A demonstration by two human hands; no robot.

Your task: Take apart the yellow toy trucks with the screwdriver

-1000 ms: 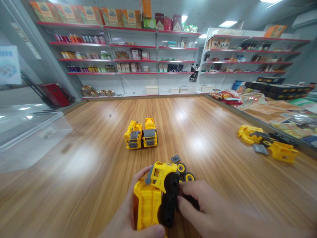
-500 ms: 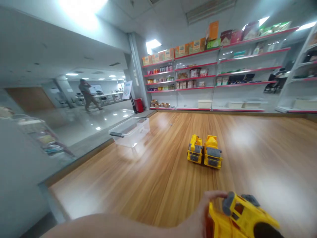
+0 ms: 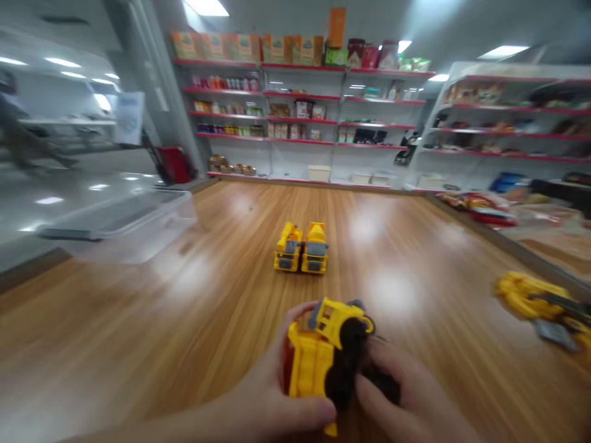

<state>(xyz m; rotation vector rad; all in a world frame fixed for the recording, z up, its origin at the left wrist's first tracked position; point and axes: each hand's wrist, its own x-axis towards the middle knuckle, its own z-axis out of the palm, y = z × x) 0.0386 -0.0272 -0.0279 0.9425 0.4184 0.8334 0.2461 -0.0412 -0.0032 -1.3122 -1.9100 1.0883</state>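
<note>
A yellow toy dump truck [image 3: 311, 363] with black wheels is tipped on its side above the near part of the wooden table. My left hand [image 3: 265, 391] wraps round its dump bed, thumb below and fingers partly hidden behind the toy. On the truck's wheel side, my right hand [image 3: 410, 394] has its thumb and fingers closed at a black wheel. Farther off stand two more yellow toys side by side, a crane-like truck [image 3: 288, 249] and a mixer truck [image 3: 316, 249], both with grey windows facing me.
On the table's [image 3: 221, 295] left edge sits a clear plastic bin [image 3: 138, 224]. Yellow toy vehicles [image 3: 530, 295], blurred, lie at the right edge. Shelves [image 3: 300, 141] of goods line the back, and a blurred person [image 3: 23, 132] is at far left.
The view has turned right, bringing the toys at the right edge into sight. My right hand has appeared and closed on the dump truck, which my left hand still holds.
</note>
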